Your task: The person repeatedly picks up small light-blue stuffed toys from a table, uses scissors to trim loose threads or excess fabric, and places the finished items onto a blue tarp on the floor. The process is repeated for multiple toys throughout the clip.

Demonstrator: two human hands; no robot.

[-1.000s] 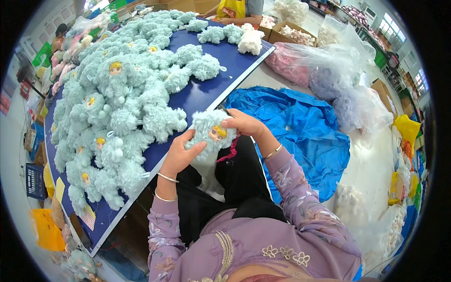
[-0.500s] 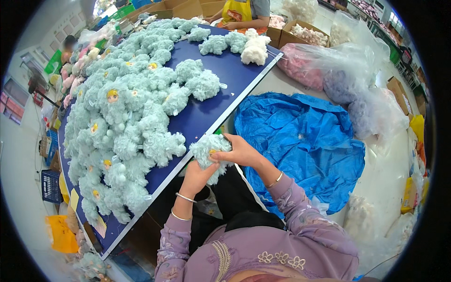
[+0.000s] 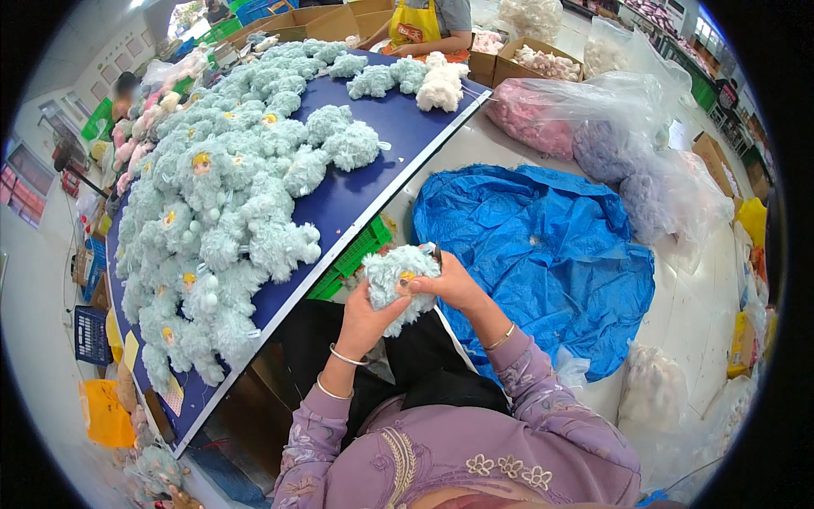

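Above my lap I hold a fluffy pale blue plush toy [image 3: 392, 276] with both hands, off the table's edge. A patch of yellow, like the doll faces on the other toys, shows in its fur by my thumbs. My left hand [image 3: 370, 321] grips its near left side. Around the right side closes my right hand [image 3: 451, 284], its thumb pressed on the yellow patch. A small dark thing sticks up by the right fingers; its kind cannot be made out. To the left, a heap of similar plush toys [image 3: 220, 229] covers much of the blue table [image 3: 356, 199].
A green plastic crate [image 3: 360, 250] stands under the table edge. Right of me a blue tarp [image 3: 534, 263] lies on the floor, with clear bags of pink and purple plush [image 3: 598, 144] beyond. White plush toys [image 3: 443, 82] lie at the table's far end, near a person in a yellow apron [image 3: 415, 25].
My hands and the held toy have shifted slightly right, away from the table edge. The view has turned a little, and more of the green crate shows. Both hands keep their grip.
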